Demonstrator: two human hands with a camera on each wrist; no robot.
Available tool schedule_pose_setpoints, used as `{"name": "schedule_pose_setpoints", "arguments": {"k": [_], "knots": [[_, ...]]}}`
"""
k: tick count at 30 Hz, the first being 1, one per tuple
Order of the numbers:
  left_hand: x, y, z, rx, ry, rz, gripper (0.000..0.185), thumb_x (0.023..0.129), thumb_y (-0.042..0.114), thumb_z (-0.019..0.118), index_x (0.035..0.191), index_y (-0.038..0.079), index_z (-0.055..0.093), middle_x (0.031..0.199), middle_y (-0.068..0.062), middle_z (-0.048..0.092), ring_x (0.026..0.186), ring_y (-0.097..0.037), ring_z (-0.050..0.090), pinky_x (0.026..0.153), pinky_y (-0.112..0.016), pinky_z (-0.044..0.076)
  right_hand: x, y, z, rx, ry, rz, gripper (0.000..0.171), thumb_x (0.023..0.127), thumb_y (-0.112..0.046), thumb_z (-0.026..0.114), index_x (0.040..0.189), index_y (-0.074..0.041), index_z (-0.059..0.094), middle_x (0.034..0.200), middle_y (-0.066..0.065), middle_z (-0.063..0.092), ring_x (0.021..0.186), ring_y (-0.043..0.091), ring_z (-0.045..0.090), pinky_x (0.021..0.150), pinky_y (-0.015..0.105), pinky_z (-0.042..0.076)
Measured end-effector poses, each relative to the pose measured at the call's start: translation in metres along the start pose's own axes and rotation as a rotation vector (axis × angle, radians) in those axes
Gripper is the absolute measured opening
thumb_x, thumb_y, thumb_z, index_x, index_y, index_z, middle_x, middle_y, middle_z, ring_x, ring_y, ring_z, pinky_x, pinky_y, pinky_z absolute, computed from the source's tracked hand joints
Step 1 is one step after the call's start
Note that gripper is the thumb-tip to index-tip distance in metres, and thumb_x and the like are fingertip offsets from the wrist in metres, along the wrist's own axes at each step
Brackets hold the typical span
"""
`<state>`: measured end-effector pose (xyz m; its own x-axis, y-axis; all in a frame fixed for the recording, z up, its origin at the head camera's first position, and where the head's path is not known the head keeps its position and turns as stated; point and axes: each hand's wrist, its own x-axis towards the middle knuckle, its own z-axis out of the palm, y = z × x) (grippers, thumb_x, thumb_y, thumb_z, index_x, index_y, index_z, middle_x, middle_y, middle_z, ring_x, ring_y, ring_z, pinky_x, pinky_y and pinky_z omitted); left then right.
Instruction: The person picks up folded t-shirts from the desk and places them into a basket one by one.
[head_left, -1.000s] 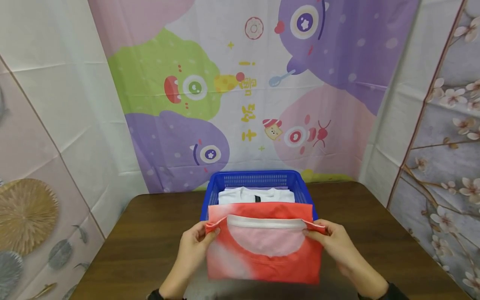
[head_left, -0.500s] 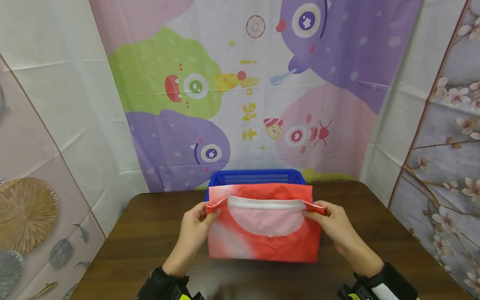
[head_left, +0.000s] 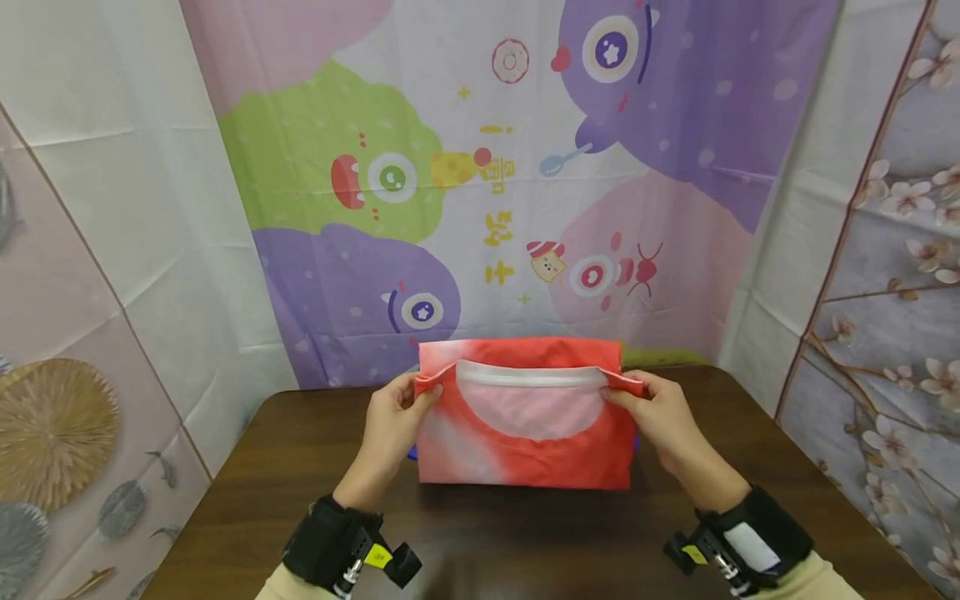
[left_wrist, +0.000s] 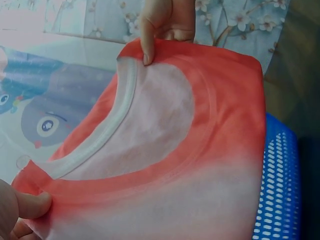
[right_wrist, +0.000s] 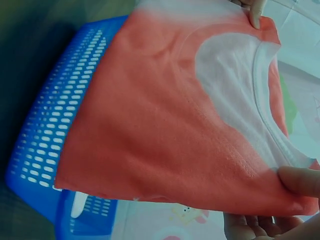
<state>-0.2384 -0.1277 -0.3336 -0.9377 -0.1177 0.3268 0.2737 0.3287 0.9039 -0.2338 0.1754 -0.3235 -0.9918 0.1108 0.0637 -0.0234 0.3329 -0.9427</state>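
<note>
Hands (head_left: 393,417) (head_left: 649,414) pinch folded red shirt (head_left: 525,433) corners, above blue basket (right_wrist: 45,145).

A dark brown wooden bench (head_left: 300,467) fills the lower part of the head view; behind it, at 12 o'clock, hangs a creased cartoon backdrop (head_left: 480,183) of green, purple and pink one-eyed blobs with yellow characters; at 9 o'clock a pale panel (head_left: 67,350) shows a gold fan disc; at 3 o'clock a grey-lilac panel (head_left: 892,275) carries blossom branches; the light is even and soft.
</note>
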Motion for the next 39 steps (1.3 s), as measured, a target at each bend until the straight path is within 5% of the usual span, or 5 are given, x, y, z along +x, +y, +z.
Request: {"name": "schedule_pose_setpoints", "arguments": {"k": [11, 21, 39], "knots": [[0.03, 0.0, 0.011, 0.014, 0.029, 0.069, 0.022, 0.089, 0.008, 0.066, 0.106, -0.005, 0.067, 0.098, -0.025, 0.072, 0.08, -0.011, 0.062, 0.07, -0.012, 0.046, 0.027, -0.007, 0.005, -0.022, 0.087, -0.003, 0.036, 0.092, -0.021, 0.062, 0.12, 0.003, 0.06, 0.099, 0.002, 0.059, 0.09, 0.015, 0.051, 0.074, 0.018, 0.045], [0.05, -0.019, 0.028, -0.003, 0.042, 0.072, 0.02, 0.088, 0.004, 0.066, 0.104, -0.008, 0.066, 0.098, -0.026, 0.071, 0.077, -0.007, 0.059, 0.068, -0.012, 0.044, 0.059, 0.009, 0.022, 0.008, 0.192, 0.004, 0.033, 0.092, -0.014, 0.06, 0.119, 0.005, 0.06, 0.114, 0.022, 0.059, 0.093, 0.021, 0.053, 0.072, 0.014, 0.043], [0.043, -0.067, 0.043, 0.069, 0.033, 0.052, 0.015, 0.087, 0.002, 0.066, 0.097, -0.008, 0.067, 0.087, -0.024, 0.069, 0.068, -0.006, 0.05, 0.062, -0.016, 0.041, 0.066, 0.057, 0.044, -0.044, 0.198, 0.063, 0.029, 0.087, -0.01, 0.066, 0.11, 0.008, 0.063, 0.1, 0.023, 0.063, 0.082, 0.022, 0.051, 0.065, 0.02, 0.039]]}}
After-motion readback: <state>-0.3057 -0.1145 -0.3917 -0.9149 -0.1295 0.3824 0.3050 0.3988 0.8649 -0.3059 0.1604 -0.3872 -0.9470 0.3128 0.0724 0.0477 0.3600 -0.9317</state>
